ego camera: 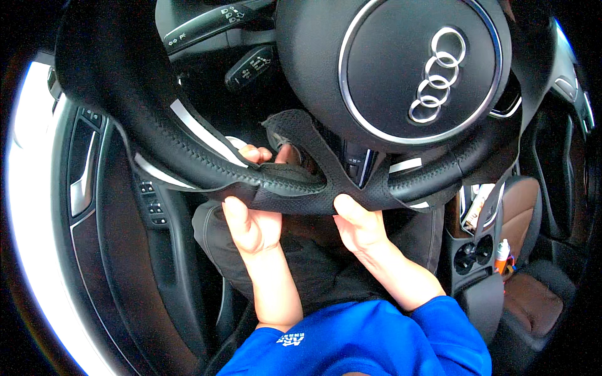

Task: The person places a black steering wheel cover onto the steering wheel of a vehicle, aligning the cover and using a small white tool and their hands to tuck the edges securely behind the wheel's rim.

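A black perforated leather cover piece [301,199] lies around the bottom of the Audi steering wheel [211,162], with a loose flap rising beside the hub. My left hand [251,225] grips the lower left rim through the cover, thumb in front and fingertips showing behind the rim. On the bottom rim, right of the middle, my right hand [360,218] holds the cover with its thumb on the front; its other fingers are mostly hidden. White strips of tape [202,131] run along the loose edges of the leather at both sides. The Audi hub [418,70] sits above my hands.
Stalks [249,68] stand behind the wheel at upper left. The driver's door [84,174] is at the left. To the right are the centre console with cup holders [472,254], an orange-and-white bottle [502,256] and the brown passenger seat [531,301]. My legs lie under the wheel.
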